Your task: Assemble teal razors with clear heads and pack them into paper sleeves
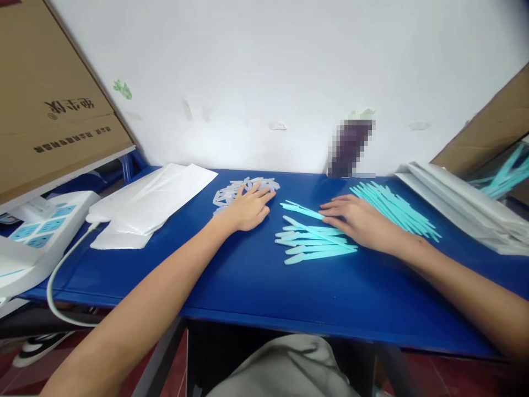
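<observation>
My left hand [248, 208] lies over a pile of small translucent plastic caps [225, 194], its fingers spread and the fingertips among them. My right hand [357, 220] has its thumb and fingers closed around the end of a slim turquoise stick [303, 209], which looks like an eyebrow razor. It points left, low over the table. Just below it, several similar turquoise sticks with pale capped ends [309, 245] lie in a loose group, one crossing the others. Beyond my right wrist is a larger bundle of turquoise sticks [397, 212].
A blue table [248, 281] stands against a white wall. White bags [152, 201], a power strip [49, 226] with a cable, and a cardboard box [53, 99] are on the left. More flat white packaging [467, 207] and a box with turquoise sticks [506, 173] are at right.
</observation>
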A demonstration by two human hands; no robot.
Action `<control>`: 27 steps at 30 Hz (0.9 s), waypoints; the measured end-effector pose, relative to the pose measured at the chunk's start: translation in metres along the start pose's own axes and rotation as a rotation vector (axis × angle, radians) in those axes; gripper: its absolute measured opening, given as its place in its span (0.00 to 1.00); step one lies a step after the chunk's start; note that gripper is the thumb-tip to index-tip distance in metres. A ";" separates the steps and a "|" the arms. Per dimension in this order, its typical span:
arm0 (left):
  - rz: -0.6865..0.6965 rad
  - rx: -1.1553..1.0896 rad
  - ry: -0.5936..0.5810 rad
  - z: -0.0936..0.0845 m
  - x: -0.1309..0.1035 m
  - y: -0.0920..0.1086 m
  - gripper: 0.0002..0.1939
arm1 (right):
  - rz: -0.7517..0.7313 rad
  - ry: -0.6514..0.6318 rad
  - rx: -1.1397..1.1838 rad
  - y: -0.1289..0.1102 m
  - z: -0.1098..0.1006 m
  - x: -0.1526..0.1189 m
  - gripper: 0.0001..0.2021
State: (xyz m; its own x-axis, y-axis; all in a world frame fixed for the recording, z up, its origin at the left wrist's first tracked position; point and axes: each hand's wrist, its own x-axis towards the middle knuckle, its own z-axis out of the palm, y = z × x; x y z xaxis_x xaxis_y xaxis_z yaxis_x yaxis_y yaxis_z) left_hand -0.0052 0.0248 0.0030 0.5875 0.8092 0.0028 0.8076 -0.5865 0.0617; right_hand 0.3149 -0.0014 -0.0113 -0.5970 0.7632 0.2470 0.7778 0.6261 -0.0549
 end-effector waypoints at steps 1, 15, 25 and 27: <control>0.009 0.009 0.003 0.000 -0.001 0.001 0.30 | -0.003 0.018 -0.004 0.002 0.002 -0.001 0.21; 0.171 -0.080 0.186 0.001 -0.021 -0.003 0.17 | 0.075 0.008 0.000 -0.002 -0.003 -0.013 0.18; 0.009 -0.216 0.290 0.006 -0.010 0.011 0.09 | 0.099 -0.099 -0.070 -0.003 -0.010 -0.014 0.16; 0.005 -0.230 0.305 0.007 -0.010 0.012 0.09 | 0.107 -0.098 -0.038 -0.002 -0.011 -0.015 0.15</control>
State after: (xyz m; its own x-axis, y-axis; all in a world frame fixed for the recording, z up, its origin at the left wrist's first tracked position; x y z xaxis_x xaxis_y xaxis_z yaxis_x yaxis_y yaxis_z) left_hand -0.0012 0.0097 -0.0030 0.5208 0.7998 0.2986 0.7521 -0.5953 0.2829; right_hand 0.3249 -0.0160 -0.0040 -0.5250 0.8385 0.1458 0.8439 0.5351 -0.0385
